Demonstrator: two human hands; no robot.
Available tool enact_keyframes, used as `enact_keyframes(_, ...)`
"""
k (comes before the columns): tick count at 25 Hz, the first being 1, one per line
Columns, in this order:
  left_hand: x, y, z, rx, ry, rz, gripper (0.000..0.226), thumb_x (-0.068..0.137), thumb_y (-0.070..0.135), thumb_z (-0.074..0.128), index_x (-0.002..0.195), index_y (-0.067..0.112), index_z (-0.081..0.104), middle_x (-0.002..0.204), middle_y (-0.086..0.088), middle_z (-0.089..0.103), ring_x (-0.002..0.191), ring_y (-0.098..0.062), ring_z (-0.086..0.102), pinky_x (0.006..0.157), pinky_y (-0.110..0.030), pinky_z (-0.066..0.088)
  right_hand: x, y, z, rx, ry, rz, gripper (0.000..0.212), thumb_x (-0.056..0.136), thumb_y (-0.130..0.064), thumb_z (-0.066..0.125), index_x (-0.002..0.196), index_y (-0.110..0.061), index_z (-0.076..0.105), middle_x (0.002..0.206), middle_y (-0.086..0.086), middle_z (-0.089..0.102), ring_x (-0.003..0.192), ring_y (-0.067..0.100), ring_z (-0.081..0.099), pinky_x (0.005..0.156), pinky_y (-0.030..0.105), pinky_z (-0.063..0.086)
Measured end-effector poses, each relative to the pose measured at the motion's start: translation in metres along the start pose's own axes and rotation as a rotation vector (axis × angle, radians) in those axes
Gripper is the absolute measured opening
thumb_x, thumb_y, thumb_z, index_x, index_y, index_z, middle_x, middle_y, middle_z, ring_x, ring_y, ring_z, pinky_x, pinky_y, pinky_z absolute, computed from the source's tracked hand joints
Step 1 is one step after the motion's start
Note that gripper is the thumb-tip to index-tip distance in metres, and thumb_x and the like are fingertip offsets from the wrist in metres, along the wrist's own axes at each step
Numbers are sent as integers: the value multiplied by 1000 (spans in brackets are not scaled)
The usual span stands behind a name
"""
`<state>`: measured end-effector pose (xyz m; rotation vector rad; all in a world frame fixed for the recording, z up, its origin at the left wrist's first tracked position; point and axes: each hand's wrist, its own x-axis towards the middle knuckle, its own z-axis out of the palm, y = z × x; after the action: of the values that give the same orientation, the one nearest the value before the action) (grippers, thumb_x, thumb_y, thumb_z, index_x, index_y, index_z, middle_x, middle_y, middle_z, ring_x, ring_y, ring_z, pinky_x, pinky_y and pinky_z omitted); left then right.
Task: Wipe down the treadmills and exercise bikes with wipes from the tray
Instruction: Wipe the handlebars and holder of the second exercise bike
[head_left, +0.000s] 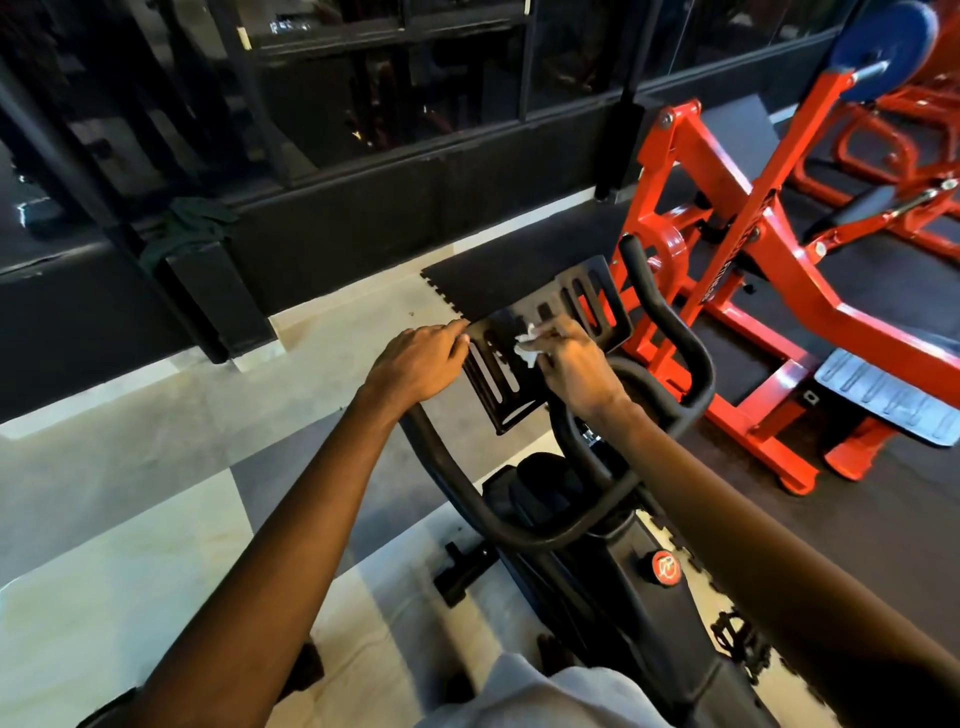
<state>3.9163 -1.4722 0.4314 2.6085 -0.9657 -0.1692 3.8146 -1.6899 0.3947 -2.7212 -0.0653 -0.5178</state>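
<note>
A black exercise bike (613, 561) stands in front of me, its curved handlebars (680, 332) looping around a slotted black console plate (587, 296). My right hand (571, 366) pinches a small crumpled white wipe (527, 345) and presses it onto the middle of the plate. My left hand (418, 358) grips the plate's left edge, fingers curled over its corner. The tray of wipes is not in view.
A red plate-loaded machine (753, 270) with a blue weight disc (883, 47) stands close on the right, on black rubber matting (493, 270). Dark glass panels (363, 93) line the far wall. Pale tiled floor (130, 519) lies to the left.
</note>
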Motion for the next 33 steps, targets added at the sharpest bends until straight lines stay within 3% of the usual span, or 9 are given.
enact_keyframes(4, -4, -8, 2, -185, 35, -68, 42, 109, 39, 36, 141, 19, 55, 126, -8, 68, 119, -26, 62, 94, -35, 46, -20, -5, 11, -35, 16, -15, 30, 90, -2, 66, 119, -6, 69, 122, 13, 51, 113, 29, 56, 100, 38, 51)
enact_keyframes(10, -14, -20, 9, -147, 96, -39, 45, 109, 43, 30, 146, 27, 50, 135, -3, 65, 124, -24, 60, 99, -37, 46, 22, -25, 16, -249, 2, -43, 36, 95, -5, 59, 131, -9, 60, 126, 12, 49, 109, 28, 49, 87, 38, 53)
enact_keyframes(16, -21, -21, 11, -95, 126, -32, 48, 109, 48, 28, 150, 32, 46, 138, -1, 63, 126, -24, 60, 101, -38, 46, 10, -24, 28, -276, -173, 6, 43, 87, 1, 61, 129, -8, 62, 126, 10, 54, 117, 28, 53, 93, 42, 54)
enact_keyframes(18, -21, -23, 12, -95, 124, -21, 49, 108, 50, 27, 150, 33, 45, 136, -2, 65, 125, -25, 60, 101, -39, 47, 7, -25, 29, -239, -153, 8, 40, 88, -2, 62, 128, -10, 63, 124, 9, 55, 113, 27, 57, 89, 42, 56)
enact_keyframes(22, -19, -24, 13, -106, 126, -23, 49, 107, 51, 28, 149, 34, 46, 133, -3, 67, 122, -26, 62, 99, -41, 49, 34, -34, 7, -129, -22, 49, 33, 98, -13, 54, 131, -11, 59, 125, 9, 56, 112, 23, 57, 95, 28, 50)
enact_keyframes(26, -20, -24, 15, -103, 146, -21, 49, 107, 51, 30, 149, 33, 46, 127, -4, 70, 117, -25, 65, 95, -38, 50, 21, -31, 10, -244, -155, -37, 41, 96, -5, 55, 135, -14, 59, 131, 11, 58, 120, 28, 56, 97, 41, 52)
enact_keyframes(30, -21, -27, 19, -107, 175, -12, 50, 106, 54, 33, 149, 33, 46, 131, -2, 68, 121, -25, 63, 99, -41, 50, -6, -29, 21, -257, -269, 60, 43, 87, 4, 55, 126, -11, 68, 120, 14, 61, 109, 35, 63, 91, 47, 54)
enact_keyframes(33, -20, -29, 22, -119, 174, -7, 50, 105, 55, 34, 149, 35, 46, 130, -1, 68, 121, -24, 64, 98, -40, 51, -17, -31, 25, -242, -319, 163, 32, 85, 1, 59, 110, -11, 73, 107, 15, 66, 97, 40, 68, 82, 44, 57)
